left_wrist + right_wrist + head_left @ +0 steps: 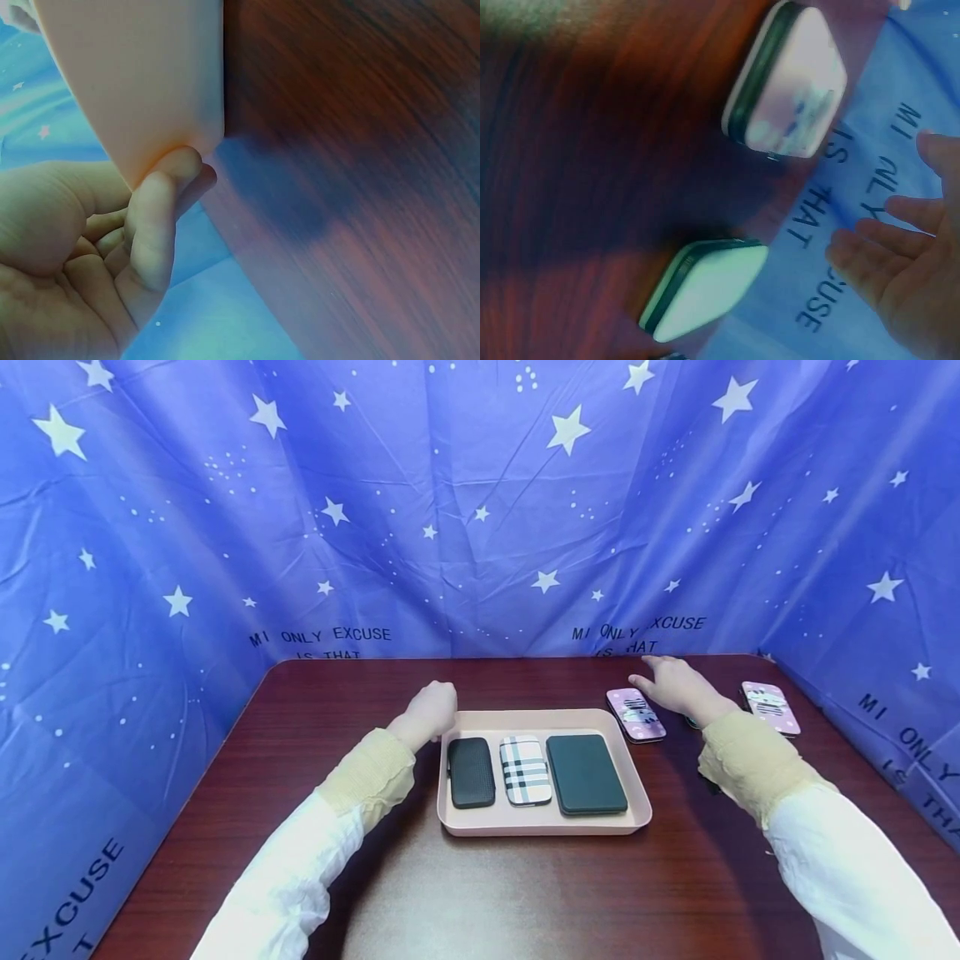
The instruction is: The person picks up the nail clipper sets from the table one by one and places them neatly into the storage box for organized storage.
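At its far left corner, my left hand (432,710) grips a pale pink tray (540,829); in the left wrist view the fingers (154,225) pinch its wall (150,75). In the tray lie a black textured case (472,772), a plaid case (526,770) and a dark green flat case (587,774), side by side. My right hand (678,683) holds nothing, its fingers extended above the table beside a pink patterned case (636,715). Below it, the right wrist view shows a pale green case (709,291) and a pink case (799,90).
Another pink patterned case (771,708) lies at the table's far right. A dark object (708,783) is mostly hidden under the right sleeve. The brown wooden table (300,827) ends at a blue star-printed curtain (480,510) on the back and sides.
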The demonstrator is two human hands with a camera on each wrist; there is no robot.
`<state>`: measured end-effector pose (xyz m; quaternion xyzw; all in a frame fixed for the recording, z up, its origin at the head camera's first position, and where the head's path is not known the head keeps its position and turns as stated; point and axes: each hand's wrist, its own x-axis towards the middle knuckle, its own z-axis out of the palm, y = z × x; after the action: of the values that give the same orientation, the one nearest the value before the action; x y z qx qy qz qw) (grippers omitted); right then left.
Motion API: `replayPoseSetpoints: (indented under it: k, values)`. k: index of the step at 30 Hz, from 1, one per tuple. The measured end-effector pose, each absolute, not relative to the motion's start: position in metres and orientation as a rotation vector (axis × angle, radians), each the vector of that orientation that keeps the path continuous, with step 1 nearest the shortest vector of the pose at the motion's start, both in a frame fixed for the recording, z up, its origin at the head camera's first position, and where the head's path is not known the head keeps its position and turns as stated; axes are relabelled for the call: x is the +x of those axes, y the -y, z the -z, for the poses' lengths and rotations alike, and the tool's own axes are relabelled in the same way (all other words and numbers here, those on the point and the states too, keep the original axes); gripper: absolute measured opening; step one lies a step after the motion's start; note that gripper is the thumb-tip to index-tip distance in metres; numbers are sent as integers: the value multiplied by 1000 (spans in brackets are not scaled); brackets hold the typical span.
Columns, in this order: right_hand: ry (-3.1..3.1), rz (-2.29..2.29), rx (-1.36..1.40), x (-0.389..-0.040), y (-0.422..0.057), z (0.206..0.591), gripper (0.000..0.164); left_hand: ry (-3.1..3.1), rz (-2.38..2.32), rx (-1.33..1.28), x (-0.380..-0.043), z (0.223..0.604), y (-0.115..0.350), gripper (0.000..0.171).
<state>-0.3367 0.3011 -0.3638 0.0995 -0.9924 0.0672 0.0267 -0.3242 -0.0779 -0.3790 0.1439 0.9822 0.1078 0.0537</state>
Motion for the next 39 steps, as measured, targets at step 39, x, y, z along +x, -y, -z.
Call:
replayPoseSetpoints:
  k: [39]
  values:
    - [3302, -407, -6, -335, -284, 384, 41, -2950, -255, 428, -334, 379, 76, 15]
